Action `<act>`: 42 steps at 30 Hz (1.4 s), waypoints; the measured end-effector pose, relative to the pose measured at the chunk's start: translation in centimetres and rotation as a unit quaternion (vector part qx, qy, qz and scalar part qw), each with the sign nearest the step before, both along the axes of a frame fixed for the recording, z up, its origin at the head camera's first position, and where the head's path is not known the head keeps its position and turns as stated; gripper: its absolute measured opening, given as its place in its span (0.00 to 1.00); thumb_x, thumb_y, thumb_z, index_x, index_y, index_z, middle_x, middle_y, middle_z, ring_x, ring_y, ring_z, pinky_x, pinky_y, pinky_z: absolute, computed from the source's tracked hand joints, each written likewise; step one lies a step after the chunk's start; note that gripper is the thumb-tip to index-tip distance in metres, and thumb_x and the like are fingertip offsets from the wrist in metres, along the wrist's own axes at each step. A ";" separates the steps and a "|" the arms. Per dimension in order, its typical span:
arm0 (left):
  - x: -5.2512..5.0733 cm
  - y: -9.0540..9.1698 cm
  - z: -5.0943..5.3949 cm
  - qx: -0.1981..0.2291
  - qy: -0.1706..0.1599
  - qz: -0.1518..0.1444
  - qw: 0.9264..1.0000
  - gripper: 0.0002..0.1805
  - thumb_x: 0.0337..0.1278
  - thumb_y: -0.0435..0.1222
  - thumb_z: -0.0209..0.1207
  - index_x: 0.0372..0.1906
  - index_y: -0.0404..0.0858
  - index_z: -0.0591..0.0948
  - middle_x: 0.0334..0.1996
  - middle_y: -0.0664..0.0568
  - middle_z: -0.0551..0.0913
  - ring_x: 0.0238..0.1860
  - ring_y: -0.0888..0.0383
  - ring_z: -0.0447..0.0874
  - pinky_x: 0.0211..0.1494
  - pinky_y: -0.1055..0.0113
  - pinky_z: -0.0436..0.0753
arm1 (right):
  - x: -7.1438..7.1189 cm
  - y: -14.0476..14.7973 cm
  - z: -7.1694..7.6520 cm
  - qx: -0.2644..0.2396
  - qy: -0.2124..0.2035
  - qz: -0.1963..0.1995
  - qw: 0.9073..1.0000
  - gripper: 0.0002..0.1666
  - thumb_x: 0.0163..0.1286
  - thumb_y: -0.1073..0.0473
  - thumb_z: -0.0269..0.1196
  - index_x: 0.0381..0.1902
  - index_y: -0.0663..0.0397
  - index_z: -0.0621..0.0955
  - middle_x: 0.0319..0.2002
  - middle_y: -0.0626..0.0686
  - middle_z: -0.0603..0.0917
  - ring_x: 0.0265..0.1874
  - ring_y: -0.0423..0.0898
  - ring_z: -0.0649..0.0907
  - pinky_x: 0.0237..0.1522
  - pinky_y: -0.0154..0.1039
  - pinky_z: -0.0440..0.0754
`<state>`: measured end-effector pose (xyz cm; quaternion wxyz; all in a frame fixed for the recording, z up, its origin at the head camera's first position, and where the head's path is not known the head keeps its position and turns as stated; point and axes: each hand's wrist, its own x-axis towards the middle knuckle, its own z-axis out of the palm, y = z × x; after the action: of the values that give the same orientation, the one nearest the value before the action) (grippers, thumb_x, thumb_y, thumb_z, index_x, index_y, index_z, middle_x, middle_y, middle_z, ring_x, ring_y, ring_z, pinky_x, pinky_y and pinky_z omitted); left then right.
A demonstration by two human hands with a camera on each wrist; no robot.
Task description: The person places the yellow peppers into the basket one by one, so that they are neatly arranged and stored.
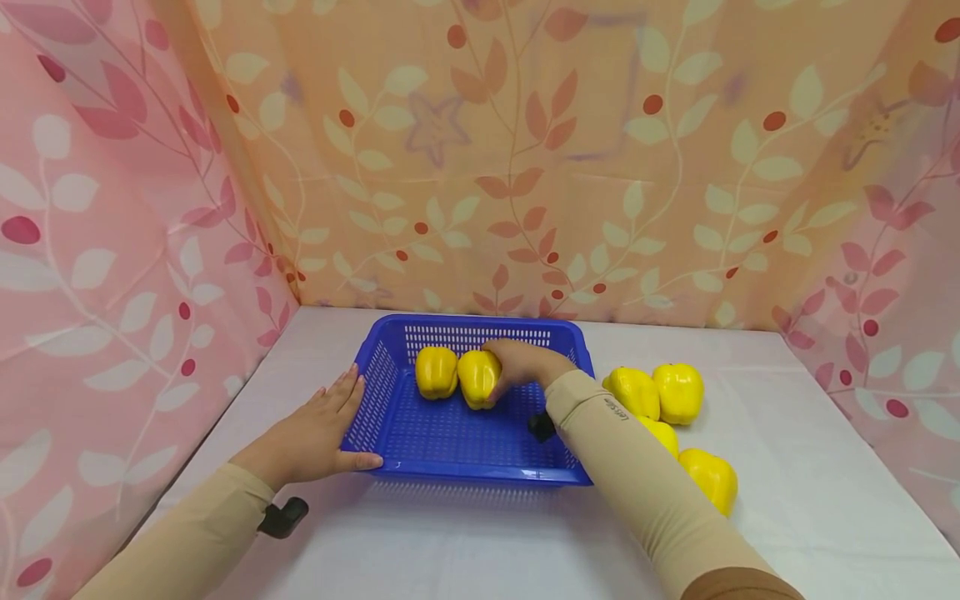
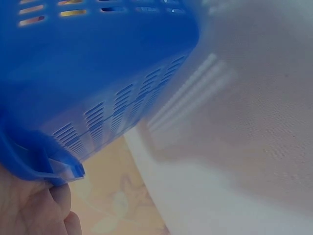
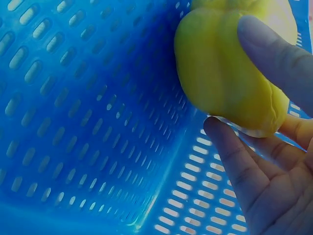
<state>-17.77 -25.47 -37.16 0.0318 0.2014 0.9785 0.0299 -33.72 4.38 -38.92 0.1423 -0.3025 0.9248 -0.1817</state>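
A blue plastic basket [image 1: 480, 471] with slotted walls sits on the table. Two yellow bell peppers are inside it, side by side near the back wall. My right hand [image 1: 525, 363] grips the right-hand bell pepper [image 1: 477, 379], thumb on one side and fingers on the other, as the right wrist view shows; the other bell pepper [image 1: 436, 372] stands just left of it. At the basket's left side rests my left hand [image 1: 311, 437], its fingers extended along the outside and its thumb on the front corner of the rim. The left wrist view shows the basket's outer wall [image 2: 98, 63].
Several more yellow bell peppers [image 1: 678, 393] lie on the white tabletop [image 1: 795, 433] right of the basket, some partly hidden by my right sleeve [image 1: 622, 467]. Leaf-patterned cloth [image 1: 480, 167] hangs behind and at both sides of the table.
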 end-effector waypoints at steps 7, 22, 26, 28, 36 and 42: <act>0.0 0.0 -0.1 -0.001 0.000 0.000 1.000 0.65 0.37 0.75 0.46 0.69 0.28 0.48 0.71 0.37 0.41 0.70 0.40 0.41 0.68 0.44 0.50 | 0.0 0.2 0.1 -0.008 -0.004 -0.001 1.000 0.48 0.39 0.52 0.77 0.58 0.59 0.69 0.48 0.52 0.77 0.47 0.47 0.75 0.58 0.40 0.69; -0.1 -0.1 -0.4 -0.002 0.006 -0.004 1.000 0.65 0.37 0.75 0.44 0.69 0.28 0.48 0.71 0.37 0.41 0.70 0.41 0.41 0.68 0.44 0.50 | -0.2 0.5 0.1 -0.031 -0.012 -0.020 0.999 0.41 0.42 0.53 0.76 0.55 0.58 0.72 0.44 0.52 0.78 0.44 0.48 0.76 0.55 0.42 0.72; -0.1 -0.2 -0.4 -0.001 0.006 -0.004 1.000 0.65 0.37 0.76 0.44 0.69 0.28 0.48 0.71 0.37 0.41 0.70 0.41 0.41 0.68 0.44 0.50 | -0.3 0.6 0.1 -0.029 -0.012 -0.029 0.999 0.42 0.44 0.53 0.75 0.57 0.57 0.72 0.47 0.53 0.78 0.46 0.49 0.76 0.57 0.43 0.71; -0.1 -0.2 -0.3 0.001 0.004 -0.003 1.000 0.65 0.36 0.76 0.44 0.69 0.28 0.48 0.71 0.37 0.41 0.70 0.41 0.40 0.68 0.44 0.50 | -0.4 0.6 0.1 -0.024 -0.008 -0.030 0.999 0.42 0.44 0.53 0.75 0.58 0.58 0.72 0.48 0.54 0.78 0.47 0.49 0.76 0.57 0.43 0.71; -0.2 -0.3 -0.5 -0.003 0.009 -0.002 1.000 0.65 0.36 0.76 0.44 0.69 0.28 0.48 0.71 0.37 0.41 0.70 0.41 0.40 0.68 0.44 0.50 | -0.3 0.6 0.7 -0.035 -0.031 -0.054 0.997 0.44 0.46 0.53 0.74 0.61 0.57 0.70 0.52 0.55 0.76 0.50 0.50 0.74 0.59 0.44 0.69; -0.3 -0.3 -0.6 -0.003 0.008 -0.004 1.000 0.65 0.36 0.76 0.44 0.69 0.28 0.48 0.71 0.37 0.41 0.70 0.41 0.41 0.68 0.44 0.50 | -0.2 0.9 1.3 -0.055 -0.048 -0.057 0.996 0.42 0.48 0.54 0.73 0.62 0.56 0.70 0.55 0.54 0.75 0.51 0.49 0.75 0.60 0.44 0.69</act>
<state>-18.04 -25.79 -37.75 0.0251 0.2055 0.9780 0.0250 -33.91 5.26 -37.62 0.1588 -0.2478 0.9212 -0.2546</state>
